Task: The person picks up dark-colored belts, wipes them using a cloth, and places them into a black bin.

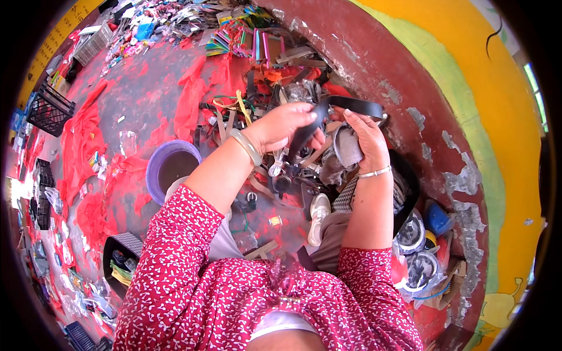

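A glossy black belt [355,106] is stretched in a loop between my two hands, above a heap of straps. My left hand [287,124] pinches it with thumb and fingers, and a dark length hangs below that grip. My right hand [367,137] has its fingers closed around the belt's other side. Against the right palm and fingers lies a grey, cloth-like piece [349,147]; whether the hand holds it too is unclear. Beneath the hands, brown and black straps [275,187] with metal buckles lie tangled on the floor.
A purple bucket [153,175] stands to the left. Black plastic crates [51,110] and red plastic sheeting [88,140] lie farther left. Bagged round items [419,270] sit by my right arm, near the peeling wall [462,175]. Colourful goods [234,41] are piled at the far side.
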Tool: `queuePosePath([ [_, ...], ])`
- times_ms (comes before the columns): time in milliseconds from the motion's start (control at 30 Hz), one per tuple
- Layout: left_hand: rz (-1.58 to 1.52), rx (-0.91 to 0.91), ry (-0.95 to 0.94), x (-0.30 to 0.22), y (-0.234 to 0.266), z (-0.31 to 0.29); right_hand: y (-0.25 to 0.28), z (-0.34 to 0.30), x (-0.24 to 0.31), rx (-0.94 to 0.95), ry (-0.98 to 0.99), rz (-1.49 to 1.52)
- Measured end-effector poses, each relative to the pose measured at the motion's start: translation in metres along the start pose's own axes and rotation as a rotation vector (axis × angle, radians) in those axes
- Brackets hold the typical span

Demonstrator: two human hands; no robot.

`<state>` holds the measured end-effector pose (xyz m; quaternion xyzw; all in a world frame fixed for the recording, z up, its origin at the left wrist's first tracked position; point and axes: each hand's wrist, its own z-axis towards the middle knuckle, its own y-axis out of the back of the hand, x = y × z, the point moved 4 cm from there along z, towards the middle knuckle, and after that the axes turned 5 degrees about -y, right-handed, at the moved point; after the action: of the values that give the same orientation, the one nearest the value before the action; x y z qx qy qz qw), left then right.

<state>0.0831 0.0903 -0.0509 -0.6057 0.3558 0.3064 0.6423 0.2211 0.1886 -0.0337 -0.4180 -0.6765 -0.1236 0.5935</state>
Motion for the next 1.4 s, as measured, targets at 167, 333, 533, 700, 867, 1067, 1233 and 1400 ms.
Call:
queuePosePath([
  [167,-0.27,-0.184,-0.113,-0.008,0.013,0.0,-0.002,0.0,-0.005,0.052,-0.013,-0.237],
  [333,-0.361,-0.34,-0.308,-0.015,0.024,-0.001,-0.031,-0.009,-0.018,0.296,-0.015,-0.61],
  [533,-0.486,-0.568,-0.436,-0.014,0.042,-0.002,-0.055,-0.012,-0.035,0.39,-0.032,-0.84],
  [700,-0.479,-0.559,-0.417,-0.013,0.05,-0.002,-0.051,-0.01,-0.041,0.459,-0.081,-0.603],
  [867,-0.447,-0.486,-0.395,-0.018,0.041,-0.004,-0.064,-0.028,-0.032,0.669,-0.306,0.051],
  [1067,-0.238,-0.445,-0.336,-0.02,0.04,-0.006,-0.061,-0.025,-0.038,0.675,-0.248,0.106],
  [1233,0.017,-0.579,-0.039,-0.02,0.035,-0.011,-0.054,-0.029,-0.024,0.627,-0.143,0.188],
  [1400,0.467,-0.467,0.037,-0.029,0.029,-0.016,-0.041,-0.029,-0.012,0.5,-0.004,0.212],
])
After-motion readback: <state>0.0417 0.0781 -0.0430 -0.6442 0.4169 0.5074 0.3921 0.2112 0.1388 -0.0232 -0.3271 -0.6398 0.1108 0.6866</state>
